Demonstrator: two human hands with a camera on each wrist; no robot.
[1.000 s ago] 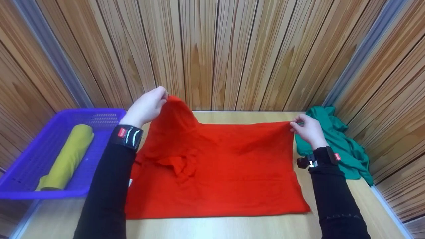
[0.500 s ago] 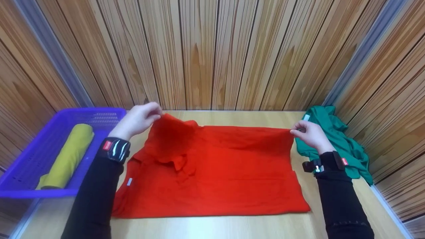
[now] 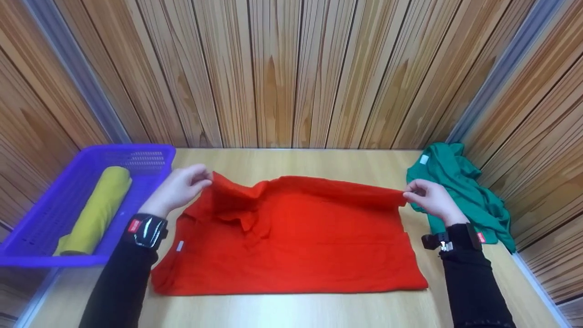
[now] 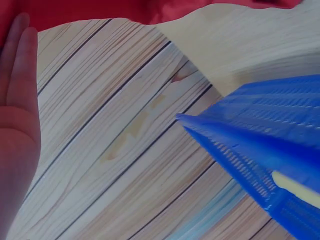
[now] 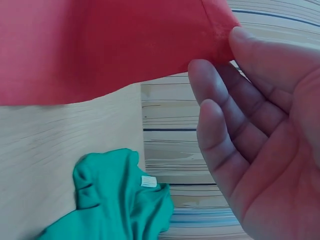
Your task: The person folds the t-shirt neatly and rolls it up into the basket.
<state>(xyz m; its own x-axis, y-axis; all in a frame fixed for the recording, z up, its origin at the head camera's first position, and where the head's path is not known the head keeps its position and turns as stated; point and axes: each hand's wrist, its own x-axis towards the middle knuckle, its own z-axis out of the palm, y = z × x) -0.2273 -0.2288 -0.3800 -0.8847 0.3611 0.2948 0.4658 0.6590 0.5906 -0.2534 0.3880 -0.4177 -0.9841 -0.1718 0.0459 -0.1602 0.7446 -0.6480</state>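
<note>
A red-orange shirt (image 3: 319, 246) lies spread on the table, its far edge lifted between both hands. My left hand (image 3: 180, 187) pinches its far left corner; in the left wrist view the fingers (image 4: 22, 75) reach up to the red cloth along the top. At the far right corner my right hand (image 3: 430, 198) pinches the edge between thumb and fingers, which the right wrist view shows close up. Bunched folds (image 3: 248, 221) lie on the shirt's left part, near a small white label (image 3: 180, 246).
A purple plastic basket (image 3: 166, 157) stands at the left with a rolled yellow cloth (image 3: 98, 212) inside. On the right lies a crumpled green garment (image 3: 460, 187) with a white label, behind the right hand. A wood-panelled wall (image 3: 291, 73) closes off the table's back.
Both hands have come nearer the person with the shirt's far edge, the left one dropping most. The lifted edge now folds forward over the shirt, and more table shows behind it.
</note>
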